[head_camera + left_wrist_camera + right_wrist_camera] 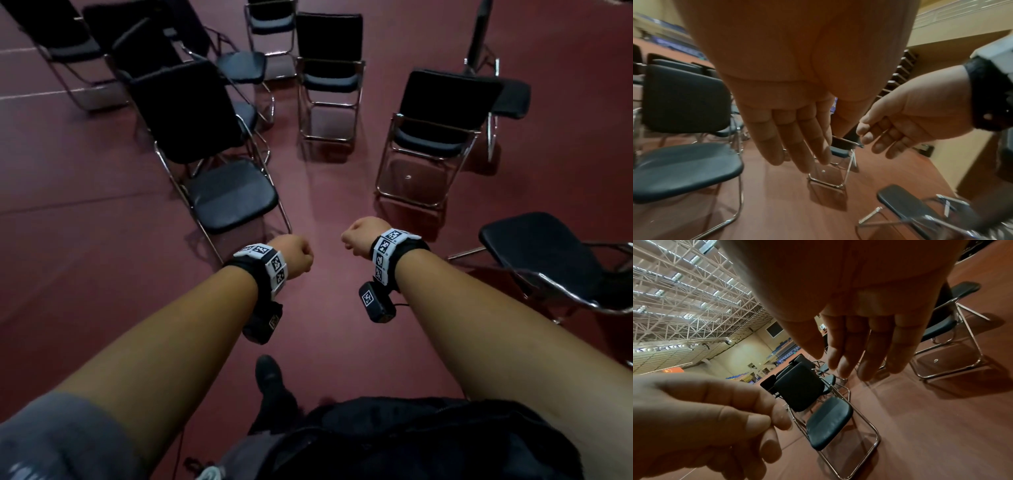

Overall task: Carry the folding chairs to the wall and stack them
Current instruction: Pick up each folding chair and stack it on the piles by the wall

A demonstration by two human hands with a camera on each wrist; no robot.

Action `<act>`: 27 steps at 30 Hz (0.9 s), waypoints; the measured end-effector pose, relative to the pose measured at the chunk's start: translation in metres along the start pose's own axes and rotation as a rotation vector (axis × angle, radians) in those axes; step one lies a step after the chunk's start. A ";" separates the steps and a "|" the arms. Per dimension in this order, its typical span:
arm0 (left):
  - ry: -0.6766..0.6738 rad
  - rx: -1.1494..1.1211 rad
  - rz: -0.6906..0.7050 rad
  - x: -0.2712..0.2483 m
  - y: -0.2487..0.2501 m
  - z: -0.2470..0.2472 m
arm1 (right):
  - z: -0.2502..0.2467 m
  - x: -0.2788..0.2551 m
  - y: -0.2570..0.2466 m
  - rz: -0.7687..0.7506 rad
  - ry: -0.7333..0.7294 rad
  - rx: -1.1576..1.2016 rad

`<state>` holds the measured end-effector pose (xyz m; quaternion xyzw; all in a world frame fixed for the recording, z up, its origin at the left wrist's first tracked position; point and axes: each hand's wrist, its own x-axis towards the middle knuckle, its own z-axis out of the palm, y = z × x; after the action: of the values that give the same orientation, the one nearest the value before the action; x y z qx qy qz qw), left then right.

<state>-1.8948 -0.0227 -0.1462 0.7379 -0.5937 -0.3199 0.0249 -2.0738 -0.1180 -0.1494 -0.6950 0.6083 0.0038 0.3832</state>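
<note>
Red floor (325, 205), unfolded chairs (219, 164) standing; both hands (296, 255) empty.

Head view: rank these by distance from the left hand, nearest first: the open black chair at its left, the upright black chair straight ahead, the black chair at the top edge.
From the left hand:
1. Open black chair with chrome legs, just ahead-left.
2. Upright black chair, centre, farther ahead.
3. Black chair at top edge, behind it.

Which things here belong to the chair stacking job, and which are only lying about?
For the job: left folding chair, middle folding chair, right folding chair, all unfolded; left hand and right hand, both empty.
Lying about: small white scrap on the floor under the right folding chair.
</note>
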 end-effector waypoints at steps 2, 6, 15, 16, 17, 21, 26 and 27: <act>-0.010 -0.034 -0.019 0.012 -0.021 -0.014 | 0.007 0.018 -0.022 0.002 -0.014 0.008; 0.021 -0.129 -0.067 0.048 -0.066 -0.050 | 0.019 0.060 -0.080 -0.025 -0.043 -0.030; 0.120 -0.176 -0.110 0.118 -0.180 -0.155 | 0.047 0.165 -0.230 -0.100 -0.068 -0.136; 0.125 -0.186 -0.118 0.123 -0.193 -0.163 | 0.050 0.174 -0.242 -0.112 -0.068 -0.154; 0.133 -0.195 -0.124 0.128 -0.207 -0.172 | 0.054 0.183 -0.255 -0.124 -0.067 -0.174; 0.153 -0.231 -0.186 0.146 -0.268 -0.209 | 0.073 0.221 -0.312 -0.180 -0.071 -0.227; 0.165 -0.263 -0.248 0.173 -0.324 -0.249 | 0.092 0.274 -0.374 -0.251 -0.140 -0.296; 0.168 -0.260 -0.256 0.183 -0.335 -0.258 | 0.097 0.292 -0.388 -0.262 -0.166 -0.289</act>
<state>-1.4610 -0.1761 -0.1616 0.8220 -0.4446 -0.3319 0.1285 -1.6242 -0.3249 -0.1507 -0.8132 0.4722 0.0986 0.3255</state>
